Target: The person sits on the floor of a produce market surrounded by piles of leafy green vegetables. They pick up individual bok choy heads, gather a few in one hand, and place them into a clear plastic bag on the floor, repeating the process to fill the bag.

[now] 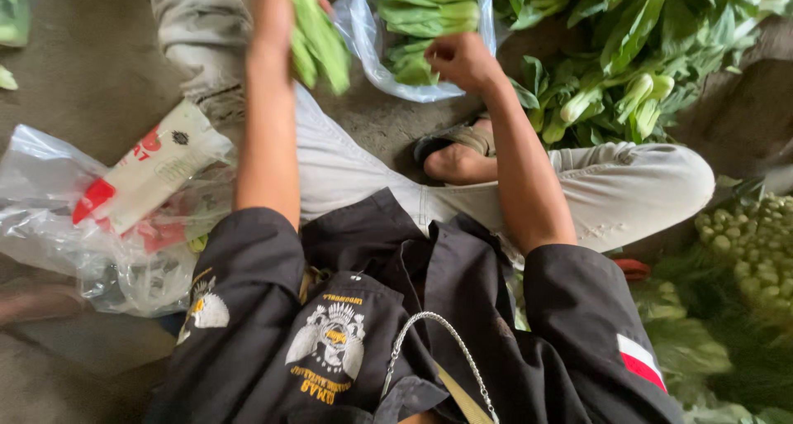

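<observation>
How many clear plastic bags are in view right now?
2. One clear plastic bag lies open at the top centre, holding greens, by the right hand. A crumpled clear bag lies on the floor at the left. Others may be hidden under the vegetables.

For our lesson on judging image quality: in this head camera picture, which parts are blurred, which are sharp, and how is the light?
In the head view, the left hand and its bunch of greens smear with motion blur; the right hand at the clear plastic bag is sharper; the black jacket is crisp; light is soft and dim, with mild sheen on the crumpled plastic wrap.
</observation>
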A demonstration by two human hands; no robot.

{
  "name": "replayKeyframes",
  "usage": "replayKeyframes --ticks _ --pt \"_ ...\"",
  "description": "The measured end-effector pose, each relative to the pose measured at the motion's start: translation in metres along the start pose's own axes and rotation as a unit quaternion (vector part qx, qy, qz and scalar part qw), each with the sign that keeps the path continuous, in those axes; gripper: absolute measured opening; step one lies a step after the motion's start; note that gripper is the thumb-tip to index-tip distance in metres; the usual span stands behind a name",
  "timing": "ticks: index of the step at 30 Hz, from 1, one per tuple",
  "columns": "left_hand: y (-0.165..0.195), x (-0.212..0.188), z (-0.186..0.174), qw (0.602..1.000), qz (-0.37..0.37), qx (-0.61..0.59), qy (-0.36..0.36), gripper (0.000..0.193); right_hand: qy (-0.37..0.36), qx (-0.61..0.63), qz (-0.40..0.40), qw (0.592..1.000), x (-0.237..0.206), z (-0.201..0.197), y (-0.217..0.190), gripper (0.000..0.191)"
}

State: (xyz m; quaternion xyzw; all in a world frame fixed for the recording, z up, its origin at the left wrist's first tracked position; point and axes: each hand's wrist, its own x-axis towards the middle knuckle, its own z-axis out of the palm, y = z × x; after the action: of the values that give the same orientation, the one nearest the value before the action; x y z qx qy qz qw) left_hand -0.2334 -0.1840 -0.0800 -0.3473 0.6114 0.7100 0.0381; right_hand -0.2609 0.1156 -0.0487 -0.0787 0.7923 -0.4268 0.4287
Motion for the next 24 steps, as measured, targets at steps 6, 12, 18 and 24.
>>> replayKeyframes --ticks 6,12,18,24 --pt "-0.054 -0.111 0.089 0.984 -0.158 0.004 -0.086 0.051 -0.030 -0.210 -0.074 0.974 0.034 0.013 -0.007 0.024" --pt "-0.074 -0.119 0.113 0.973 -0.213 -0.002 0.094 0.056 -0.099 -0.343 0.001 0.934 0.055 0.032 -0.005 0.024" --pt "-0.076 -0.118 0.106 0.962 -0.235 -0.124 0.059 0.048 -0.023 -0.293 -0.044 0.955 0.044 0.034 0.002 0.027" --pt "-0.078 -0.141 0.095 0.973 -0.218 -0.015 0.074 0.042 -0.041 -0.380 0.035 0.924 0.040 0.042 0.000 0.019"
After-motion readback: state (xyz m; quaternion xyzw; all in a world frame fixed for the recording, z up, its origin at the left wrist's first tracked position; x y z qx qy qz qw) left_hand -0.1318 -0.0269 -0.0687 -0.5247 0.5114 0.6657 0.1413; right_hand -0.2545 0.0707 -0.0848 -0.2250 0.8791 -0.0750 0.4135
